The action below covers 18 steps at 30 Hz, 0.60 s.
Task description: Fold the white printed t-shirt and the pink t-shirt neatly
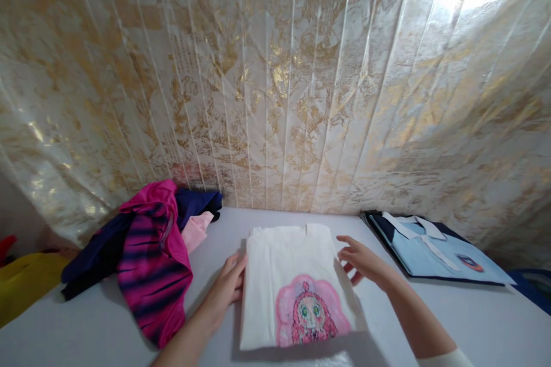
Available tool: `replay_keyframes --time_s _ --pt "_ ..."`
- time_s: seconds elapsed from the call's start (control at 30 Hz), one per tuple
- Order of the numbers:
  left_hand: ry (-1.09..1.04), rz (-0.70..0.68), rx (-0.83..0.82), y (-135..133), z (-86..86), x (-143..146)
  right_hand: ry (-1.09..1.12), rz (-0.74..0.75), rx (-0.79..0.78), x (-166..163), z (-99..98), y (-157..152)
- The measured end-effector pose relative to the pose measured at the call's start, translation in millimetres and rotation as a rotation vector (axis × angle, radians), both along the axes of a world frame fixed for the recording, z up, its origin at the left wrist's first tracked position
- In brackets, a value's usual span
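A white shirt (284, 258) lies folded in a neat rectangle on the table in front of me, with a pink cartoon-girl print (312, 312) at its lower right. My left hand (226, 284) rests beside the shirt's left edge, fingertips touching it and fingers loosely stretched, not wrapped round the cloth. On the other side, my right hand (359, 258) hovers near the upper right edge with its fingers apart and slightly bent. Nothing shows in its grasp.
A loose heap of magenta and dark striped clothing (155, 252) lies on the left, with a pale pink piece (197, 231) and yellow cloth (30, 281) by it. Folded light-blue garments (430, 249) lie on the right. A gold-patterned curtain (275, 80) hangs behind the white table (430, 321).
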<state>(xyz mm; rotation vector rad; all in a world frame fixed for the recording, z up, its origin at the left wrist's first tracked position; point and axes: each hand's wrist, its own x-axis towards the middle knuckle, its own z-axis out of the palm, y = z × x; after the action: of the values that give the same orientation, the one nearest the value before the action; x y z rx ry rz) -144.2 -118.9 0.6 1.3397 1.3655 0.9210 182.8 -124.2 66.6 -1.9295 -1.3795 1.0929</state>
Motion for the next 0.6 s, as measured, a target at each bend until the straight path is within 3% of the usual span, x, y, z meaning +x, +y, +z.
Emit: replay_keyframes --time_s 0.07,0.13,0.4,0.6 --pt "0.101 -0.034 0.023 6 -2.5 3 -0.023 -0.040 -0.059 10 -26.7 -5" --pt "0.205 -0.049 0.075 11 -4.2 8 -0.056 -0.039 -0.046 14 -40.2 -8" --pt "0.687 -0.031 0.286 42 7.6 24 -0.251 0.055 0.096 8 -44.3 9" --pt "0.884 -0.067 0.332 65 17.2 27 -0.405 0.059 0.184 1 -55.7 21"
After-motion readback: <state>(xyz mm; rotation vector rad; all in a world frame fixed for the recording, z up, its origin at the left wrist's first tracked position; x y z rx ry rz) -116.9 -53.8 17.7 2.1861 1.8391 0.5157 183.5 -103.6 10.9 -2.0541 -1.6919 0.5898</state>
